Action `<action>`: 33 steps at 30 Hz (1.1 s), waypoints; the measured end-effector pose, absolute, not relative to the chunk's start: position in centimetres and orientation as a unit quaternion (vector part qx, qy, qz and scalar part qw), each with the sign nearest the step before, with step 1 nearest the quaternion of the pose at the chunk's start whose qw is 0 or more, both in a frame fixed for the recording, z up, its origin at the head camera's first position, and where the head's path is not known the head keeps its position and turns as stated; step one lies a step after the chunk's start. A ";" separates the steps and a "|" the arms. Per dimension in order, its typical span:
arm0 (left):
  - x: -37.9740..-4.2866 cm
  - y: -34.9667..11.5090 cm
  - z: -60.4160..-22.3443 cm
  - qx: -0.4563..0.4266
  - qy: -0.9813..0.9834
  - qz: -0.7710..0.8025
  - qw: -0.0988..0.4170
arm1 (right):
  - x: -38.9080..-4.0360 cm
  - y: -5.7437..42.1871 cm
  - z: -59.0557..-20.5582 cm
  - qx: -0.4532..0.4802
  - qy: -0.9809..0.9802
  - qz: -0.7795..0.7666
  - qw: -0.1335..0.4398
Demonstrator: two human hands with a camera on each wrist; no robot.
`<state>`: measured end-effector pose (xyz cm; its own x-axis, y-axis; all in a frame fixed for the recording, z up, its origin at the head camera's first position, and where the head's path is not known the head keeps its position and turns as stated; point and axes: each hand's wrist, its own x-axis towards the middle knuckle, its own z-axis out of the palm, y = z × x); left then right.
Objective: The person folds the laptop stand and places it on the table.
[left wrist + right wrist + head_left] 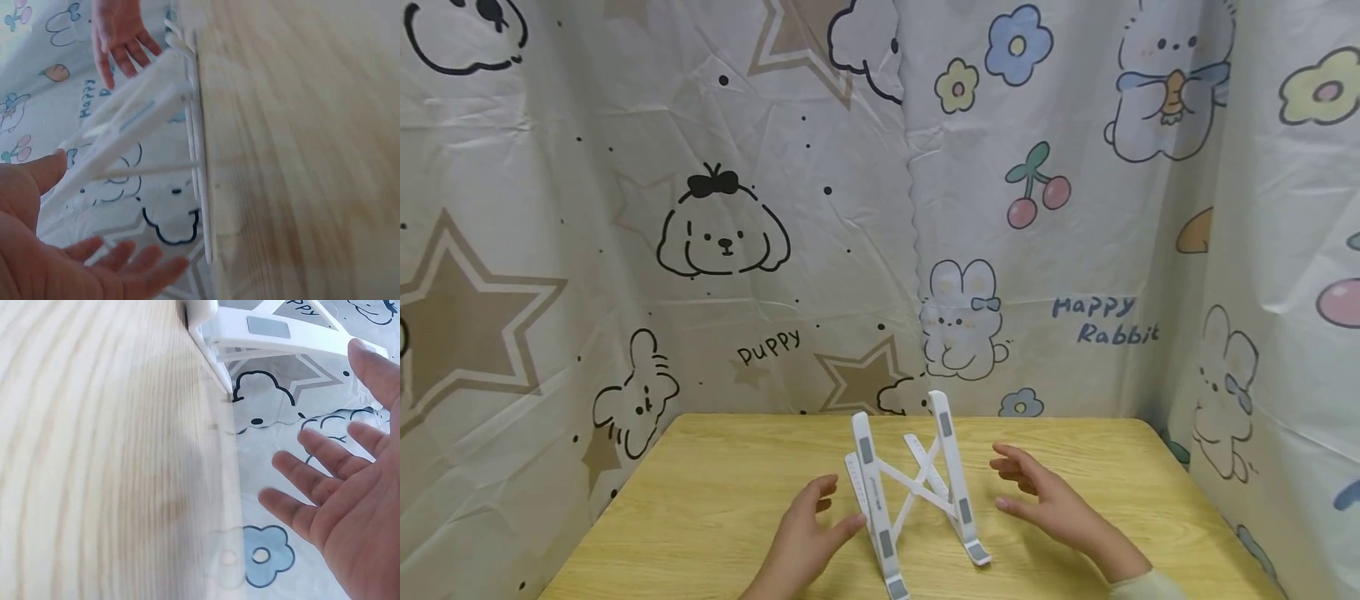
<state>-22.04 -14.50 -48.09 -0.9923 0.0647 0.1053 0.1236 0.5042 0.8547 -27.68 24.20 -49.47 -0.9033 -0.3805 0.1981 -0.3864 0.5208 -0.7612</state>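
A white folding laptop stand [880,500] with grey pads stands unfolded on the table, its two long arms tilted up and joined by crossed bars. Just left of it is my left hand [808,533], fingers loosely bent, the thumb close to the near arm in the head view. My right hand [1060,508] hovers to the right of the stand, a gap between its fingers and the stand. In the right wrist view the palm of that hand [356,494] faces the stand [281,334] with nothing held. The left wrist view shows the left hand [75,256] with fingers spread beside the stand [125,131].
The yellow wood-grain table [722,467] spreads around the stand on both sides. Behind and beside it hangs a pale curtain [850,250] printed with puppies, rabbits, stars and flowers. The table's back edge meets the curtain. A light sleeve [1146,586] covers the right forearm.
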 end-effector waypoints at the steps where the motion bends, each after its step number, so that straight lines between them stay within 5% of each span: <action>1: -22.1 -14.4 -48.1 -0.059 -0.855 -0.515 0.016 | -27.9 24.0 -49.5 0.222 -0.864 0.452 -0.005; 9: -22.1 -13.7 -48.4 -0.076 -0.794 -0.598 -0.076 | -29.0 22.7 -49.2 0.233 -0.807 0.537 -0.075; 33: -22.9 -11.4 -50.2 -0.044 -0.726 -0.681 -0.085 | -30.1 20.2 -50.5 0.224 -0.757 0.598 -0.136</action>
